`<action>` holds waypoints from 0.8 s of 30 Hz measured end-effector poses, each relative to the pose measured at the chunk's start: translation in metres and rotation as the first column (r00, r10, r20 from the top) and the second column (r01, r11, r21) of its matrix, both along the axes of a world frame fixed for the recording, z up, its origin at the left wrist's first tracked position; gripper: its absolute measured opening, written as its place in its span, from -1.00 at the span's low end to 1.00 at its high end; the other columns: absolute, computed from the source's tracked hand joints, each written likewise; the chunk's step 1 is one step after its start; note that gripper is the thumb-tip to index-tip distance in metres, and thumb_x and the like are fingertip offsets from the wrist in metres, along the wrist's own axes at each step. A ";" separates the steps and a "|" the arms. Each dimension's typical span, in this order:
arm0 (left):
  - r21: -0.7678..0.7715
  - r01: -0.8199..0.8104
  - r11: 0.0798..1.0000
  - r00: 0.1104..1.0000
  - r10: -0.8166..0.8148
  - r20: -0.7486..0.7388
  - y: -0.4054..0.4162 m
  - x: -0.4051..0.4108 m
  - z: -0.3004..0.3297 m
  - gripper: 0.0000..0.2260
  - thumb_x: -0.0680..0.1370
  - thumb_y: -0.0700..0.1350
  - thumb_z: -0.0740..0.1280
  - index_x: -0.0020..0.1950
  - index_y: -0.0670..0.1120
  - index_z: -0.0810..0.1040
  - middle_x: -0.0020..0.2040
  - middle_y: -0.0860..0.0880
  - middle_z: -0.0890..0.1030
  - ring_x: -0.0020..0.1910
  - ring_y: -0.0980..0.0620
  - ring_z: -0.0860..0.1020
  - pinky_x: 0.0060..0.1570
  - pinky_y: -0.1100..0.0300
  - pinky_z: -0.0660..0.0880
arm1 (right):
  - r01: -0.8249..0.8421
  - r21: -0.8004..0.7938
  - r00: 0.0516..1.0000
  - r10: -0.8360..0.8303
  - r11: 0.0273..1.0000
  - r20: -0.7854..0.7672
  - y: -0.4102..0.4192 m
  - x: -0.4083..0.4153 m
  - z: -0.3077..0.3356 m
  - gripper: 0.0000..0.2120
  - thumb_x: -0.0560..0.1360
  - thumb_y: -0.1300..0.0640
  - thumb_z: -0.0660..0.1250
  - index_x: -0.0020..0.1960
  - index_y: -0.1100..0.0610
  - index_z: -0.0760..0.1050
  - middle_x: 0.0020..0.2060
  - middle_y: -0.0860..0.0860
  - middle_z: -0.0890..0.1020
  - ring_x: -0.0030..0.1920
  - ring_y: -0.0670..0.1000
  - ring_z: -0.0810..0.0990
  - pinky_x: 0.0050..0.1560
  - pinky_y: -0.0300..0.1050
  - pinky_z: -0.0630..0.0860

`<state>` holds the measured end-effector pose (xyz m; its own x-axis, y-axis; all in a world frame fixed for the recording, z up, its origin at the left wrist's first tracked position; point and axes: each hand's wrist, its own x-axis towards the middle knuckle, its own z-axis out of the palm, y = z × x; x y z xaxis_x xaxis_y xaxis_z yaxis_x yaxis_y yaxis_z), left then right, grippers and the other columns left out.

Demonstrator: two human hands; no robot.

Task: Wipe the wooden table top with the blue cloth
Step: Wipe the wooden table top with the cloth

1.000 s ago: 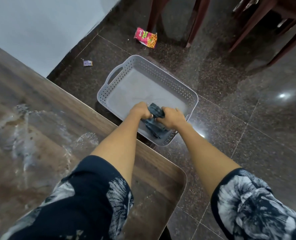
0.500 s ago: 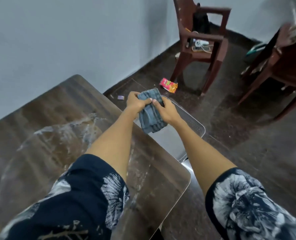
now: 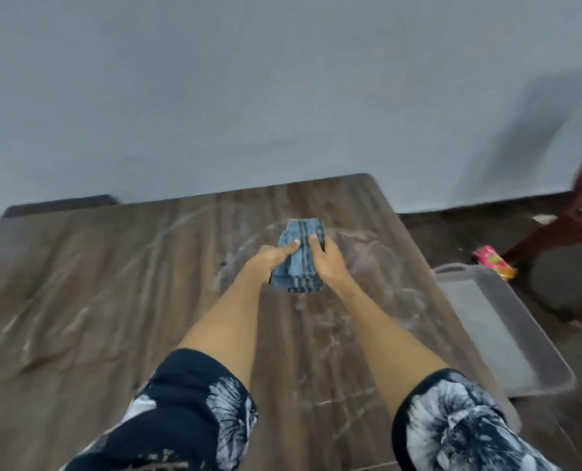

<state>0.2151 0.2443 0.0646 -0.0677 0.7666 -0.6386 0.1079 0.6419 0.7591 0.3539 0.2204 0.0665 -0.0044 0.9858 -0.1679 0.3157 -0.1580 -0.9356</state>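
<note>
Now, blue cloth (image 3: 300, 256) btwn both hands' fingers (image 3: 288, 248), above table (image 3: 112, 283)

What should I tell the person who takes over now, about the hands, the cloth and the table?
Left hand: grips the left side of the folded blue cloth, thumb on top.
Right hand: grips its right side.
The cloth is held over the wooden table top, near the far right part; whether it touches the wood cannot be told.
The grey basket is on the floor, right of the table.
Done: cloth is in hand and above the table.
Left: whitish wet streaks show across the top, so the wiping remains, probably starting under the cloth.
</note>
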 end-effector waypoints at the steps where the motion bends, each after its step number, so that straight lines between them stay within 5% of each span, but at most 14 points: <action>1: -0.005 -0.044 0.999 0.999 0.044 -0.008 -0.004 -0.026 -0.011 -0.04 -0.11 0.28 0.56 0.16 -0.21 0.52 0.08 -0.18 0.62 -0.03 -0.17 0.62 0.00 -0.14 0.55 | -0.054 -0.028 0.999 0.054 0.998 0.004 -0.003 -0.021 -0.002 -0.54 0.63 -0.12 0.02 0.32 0.15 0.41 0.16 0.08 0.57 0.12 0.07 0.56 0.14 -0.02 0.49; 6: 0.020 -0.271 0.962 0.962 0.272 -0.020 -0.081 -0.148 -0.006 -0.30 0.15 0.11 0.58 0.13 -0.25 0.53 0.08 -0.18 0.61 -0.01 -0.17 0.61 0.02 -0.14 0.54 | -0.302 -0.093 0.952 0.306 0.949 0.025 -0.031 -0.141 -0.009 -0.46 0.64 -0.14 -0.11 0.35 0.18 0.39 0.22 0.09 0.52 0.22 0.09 0.50 0.26 0.00 0.40; 10: 0.030 -0.377 0.926 0.923 0.378 -0.067 -0.150 -0.222 0.015 -0.58 0.37 -0.05 0.50 0.09 -0.27 0.52 0.06 -0.19 0.61 -0.01 -0.16 0.60 0.03 -0.10 0.54 | -0.424 -0.122 0.904 0.428 0.897 0.005 -0.070 -0.231 -0.019 -0.47 0.62 -0.14 -0.10 0.30 0.18 0.41 0.12 0.07 0.56 0.11 0.05 0.54 0.21 -0.05 0.43; 14: 0.058 -0.427 0.902 0.893 0.431 -0.130 -0.200 -0.286 0.026 -0.62 0.42 -0.04 0.45 0.10 -0.24 0.48 0.07 -0.15 0.58 0.05 -0.14 0.57 0.02 -0.01 0.52 | -0.507 -0.128 0.859 0.511 0.852 0.001 -0.096 -0.310 -0.045 -0.34 0.50 -0.30 -0.11 0.30 0.12 0.41 0.16 0.08 0.58 0.16 0.06 0.55 0.27 0.13 0.42; 24: 0.090 -0.556 0.826 0.813 0.563 -0.151 -0.279 -0.401 0.020 -0.65 0.45 -0.03 0.42 0.08 -0.24 0.48 0.11 -0.15 0.55 0.00 -0.10 0.52 -0.08 0.07 0.45 | -0.597 -0.125 0.793 0.606 0.792 0.052 -0.168 -0.434 -0.031 -0.54 0.64 -0.08 -0.08 0.28 0.19 0.39 0.15 0.12 0.55 0.15 0.10 0.53 0.26 0.12 0.42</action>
<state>-0.1864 -0.0347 0.0850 -0.5932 0.5883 -0.5495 -0.1358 0.5997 0.7886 -0.0800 0.0524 0.0358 -0.5728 0.7668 -0.2898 0.4539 0.0024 -0.8910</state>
